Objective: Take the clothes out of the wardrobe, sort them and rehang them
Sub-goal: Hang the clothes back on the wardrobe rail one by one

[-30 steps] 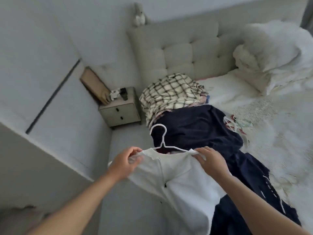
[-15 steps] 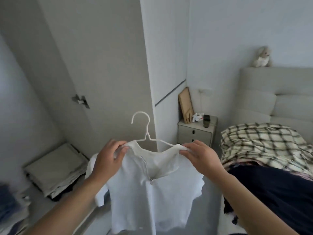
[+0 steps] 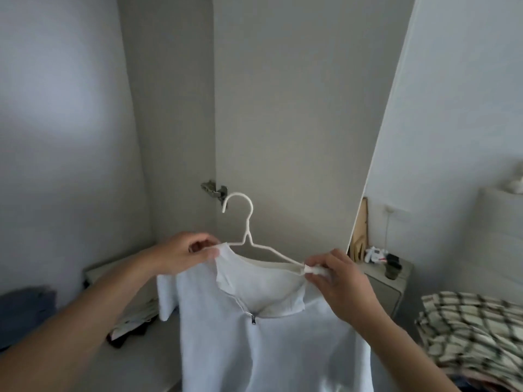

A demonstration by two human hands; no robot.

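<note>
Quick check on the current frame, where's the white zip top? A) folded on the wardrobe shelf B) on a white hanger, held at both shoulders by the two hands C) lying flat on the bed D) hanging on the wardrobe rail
B: the white zip top sits on the white hanger, with the left hand and right hand each pinching a shoulder; the hook is free in the air, on no rail.

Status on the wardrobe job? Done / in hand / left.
Done: white top is on the white hanger.
In hand: left hand and right hand pinch its shoulders, facing the wardrobe interior.
Left: hook is not on any rail; none is in view. The checked garment still lies unhung at right.
</note>
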